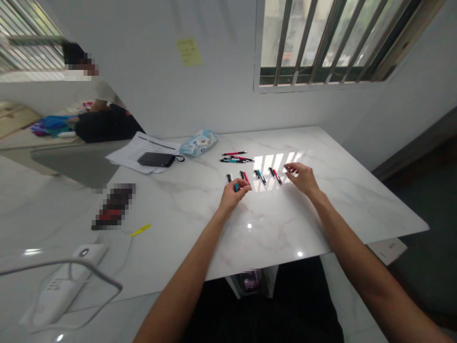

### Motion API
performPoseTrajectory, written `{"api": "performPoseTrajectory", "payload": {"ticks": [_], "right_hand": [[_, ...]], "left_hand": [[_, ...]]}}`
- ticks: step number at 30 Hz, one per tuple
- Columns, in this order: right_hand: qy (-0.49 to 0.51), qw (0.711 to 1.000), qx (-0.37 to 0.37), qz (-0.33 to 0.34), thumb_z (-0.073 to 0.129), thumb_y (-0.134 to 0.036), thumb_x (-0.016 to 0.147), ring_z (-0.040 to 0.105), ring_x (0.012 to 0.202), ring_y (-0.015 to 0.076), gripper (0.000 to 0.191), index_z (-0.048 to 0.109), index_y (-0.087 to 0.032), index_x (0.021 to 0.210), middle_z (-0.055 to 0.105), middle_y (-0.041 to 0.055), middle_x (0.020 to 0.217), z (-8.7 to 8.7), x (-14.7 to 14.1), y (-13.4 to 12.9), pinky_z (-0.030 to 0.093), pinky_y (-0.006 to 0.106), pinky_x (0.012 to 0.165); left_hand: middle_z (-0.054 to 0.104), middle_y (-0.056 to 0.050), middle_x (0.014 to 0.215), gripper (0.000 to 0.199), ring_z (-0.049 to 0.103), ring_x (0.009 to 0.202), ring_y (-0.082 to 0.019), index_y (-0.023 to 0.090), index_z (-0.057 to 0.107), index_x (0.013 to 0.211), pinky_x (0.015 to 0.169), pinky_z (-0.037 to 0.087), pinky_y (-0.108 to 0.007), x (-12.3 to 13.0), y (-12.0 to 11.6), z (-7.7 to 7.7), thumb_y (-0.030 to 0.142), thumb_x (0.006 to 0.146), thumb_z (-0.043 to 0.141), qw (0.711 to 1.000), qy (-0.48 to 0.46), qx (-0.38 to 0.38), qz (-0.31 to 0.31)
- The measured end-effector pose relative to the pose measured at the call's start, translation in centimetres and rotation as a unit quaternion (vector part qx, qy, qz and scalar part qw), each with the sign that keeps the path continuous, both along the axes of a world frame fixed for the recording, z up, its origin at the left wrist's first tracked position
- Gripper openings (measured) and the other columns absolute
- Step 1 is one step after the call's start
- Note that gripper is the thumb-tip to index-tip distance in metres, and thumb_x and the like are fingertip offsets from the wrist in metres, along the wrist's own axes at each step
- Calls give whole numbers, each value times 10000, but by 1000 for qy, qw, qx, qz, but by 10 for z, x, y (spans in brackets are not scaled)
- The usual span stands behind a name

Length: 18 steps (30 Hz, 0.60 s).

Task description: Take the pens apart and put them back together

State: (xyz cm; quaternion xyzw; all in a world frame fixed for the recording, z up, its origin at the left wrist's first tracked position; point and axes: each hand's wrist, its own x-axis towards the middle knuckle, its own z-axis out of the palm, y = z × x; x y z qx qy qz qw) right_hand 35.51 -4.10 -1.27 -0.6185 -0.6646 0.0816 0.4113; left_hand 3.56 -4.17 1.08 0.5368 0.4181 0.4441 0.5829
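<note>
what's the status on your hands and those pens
Left hand pinching slim black-and-teal pen. Right hand open, beside slim black-and-red pen. Pink pen, teal pen between hands, on white marble table.

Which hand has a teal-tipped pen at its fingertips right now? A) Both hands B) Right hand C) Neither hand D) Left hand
D: the left hand curls around the teal-tipped pen, while the right hand has no teal pen at its fingers.

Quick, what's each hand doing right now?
Left hand: closed, pinching a teal pen.
Right hand: open, holding nothing.
</note>
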Motion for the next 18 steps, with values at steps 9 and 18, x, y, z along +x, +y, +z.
{"api": "performPoseTrajectory", "payload": {"ticks": [9,18], "right_hand": [[88,941,-12,328,746,-254,981,778,968,210,400,763,-312,1377,822,59,1234,28,-111,-34,685,416,868],[62,944,-9,325,743,-276,1004,746,895,194,287,793,-307,1285,818,40,1152,33,-107,-32,652,388,826]], "left_hand": [[721,-2,770,479,552,630,-106,177,685,1012,628,384,-246,0,-2,-1,430,689,934,998,-3,-12,-67],[682,11,758,474,512,622,-99,181,693,1036,606,358,-238,1,-1,-2,443,721,931,997,9,1,-80]]}}
